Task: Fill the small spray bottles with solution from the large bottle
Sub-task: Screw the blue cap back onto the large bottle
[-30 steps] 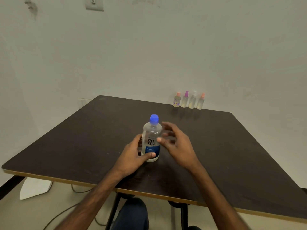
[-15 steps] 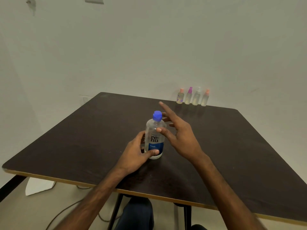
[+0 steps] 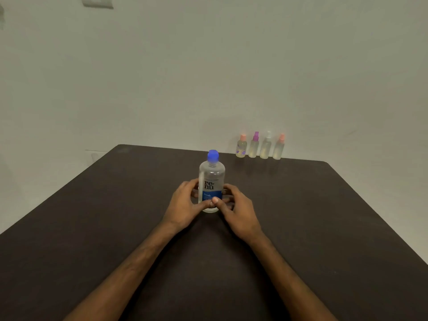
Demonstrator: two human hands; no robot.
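Near the centre of the table [image 3: 92, 228], gripping the capped large bottle [image 3: 212, 179] low with curled fingers of left hand [image 3: 183, 205] and right hand [image 3: 239, 210], well apart from small spray bottles [image 3: 259, 148] at far right; could spill if squeezed once uncapped.

1 view only: head-worn camera, facing forward-down across table [image 3: 92, 228] toward wall [image 3: 208, 66]; large bottle [image 3: 212, 179] centred, near.

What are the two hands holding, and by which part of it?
The left hand and the right hand both hold the large bottle by its lower body, one on each side.
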